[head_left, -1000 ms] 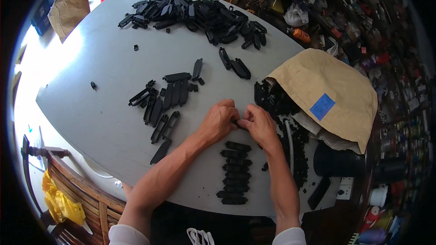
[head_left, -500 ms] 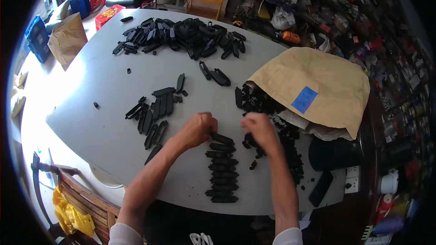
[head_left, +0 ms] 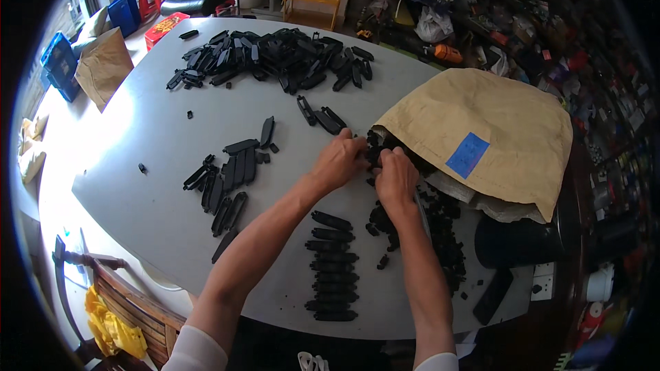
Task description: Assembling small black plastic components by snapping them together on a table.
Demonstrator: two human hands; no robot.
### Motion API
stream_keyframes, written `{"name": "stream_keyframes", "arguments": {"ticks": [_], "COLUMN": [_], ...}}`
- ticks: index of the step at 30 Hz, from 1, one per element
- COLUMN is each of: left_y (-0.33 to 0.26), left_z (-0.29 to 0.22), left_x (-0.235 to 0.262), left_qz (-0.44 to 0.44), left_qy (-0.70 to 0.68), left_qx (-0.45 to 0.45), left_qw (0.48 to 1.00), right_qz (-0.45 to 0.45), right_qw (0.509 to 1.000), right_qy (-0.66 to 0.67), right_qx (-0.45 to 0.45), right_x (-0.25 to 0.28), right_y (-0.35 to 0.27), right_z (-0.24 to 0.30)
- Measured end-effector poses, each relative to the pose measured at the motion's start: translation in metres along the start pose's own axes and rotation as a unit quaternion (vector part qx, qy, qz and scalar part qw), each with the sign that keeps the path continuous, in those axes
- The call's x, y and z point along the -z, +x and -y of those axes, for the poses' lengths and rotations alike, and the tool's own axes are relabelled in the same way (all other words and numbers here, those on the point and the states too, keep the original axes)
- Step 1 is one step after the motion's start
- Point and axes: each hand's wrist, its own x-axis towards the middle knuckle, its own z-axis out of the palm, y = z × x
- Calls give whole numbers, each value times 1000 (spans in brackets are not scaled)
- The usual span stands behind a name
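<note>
Presently, as observed from the head view:

Left hand grip: the left hand (head_left: 338, 159) has its fingers curled and pressed together among small black parts (head_left: 379, 145) at the mouth of the paper sack; the fingertips are hidden, so whether a part is pinched cannot be told.

Right hand grip: the right hand (head_left: 395, 177) sits just beside the left, knuckles up, fingers bent down into the same parts; what they close on is concealed.

Small black parts: a loose heap spills from the sack mouth and runs down the desk along the right forearm; single pieces are too small to make out.

Paper sack: the brown paper sack (head_left: 481, 130) lies flat on the right of the desk, a blue patch (head_left: 467, 154) on its side; its contents are covered.

Stacked row: a column of long black strips (head_left: 331, 268) lies between the two forearms, near the front edge.

Left group: black strips (head_left: 227, 175) lie side by side, well apart from the hands.

Far pile: a big heap of black pieces (head_left: 275, 55) sits at the far edge.

Desk: the grey desk (head_left: 137, 185) has a curved rim; its right end is hidden under the sack and dark objects that cannot be identified.

Second bag: a brown bag (head_left: 102, 65) stands at the far left corner.
</note>
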Motion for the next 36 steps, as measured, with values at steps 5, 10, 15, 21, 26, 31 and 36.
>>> {"name": "stream_keyframes", "arguments": {"ticks": [5,10,15,21,26,31,36], "left_y": [-21,-46,-60,-64,-77,-77,-76], "left_z": [8,17,13,12,14,17,14], "left_x": [18,35,40,42,40,40,42], "left_qz": [-54,-54,-50,-86,-87,-71,-65], "left_qy": [0,-4,-73,58,14,4,-10], "left_qx": [50,-1,31,-59,20,23,27], "left_qw": [997,999,996,993,996,997,998], "right_qz": [-16,-58,35,73,78,87,68], "right_qw": [997,982,943,925,922,928,941], "right_qy": [68,180,329,369,373,347,274], "right_qx": [32,11,-40,46,65,105,184], "right_x": [13,16,23,14,5,-3,0], "right_y": [-2,-4,-14,-17,-14,-12,-7], "right_z": [-2,-3,13,22,28,34,38]}}
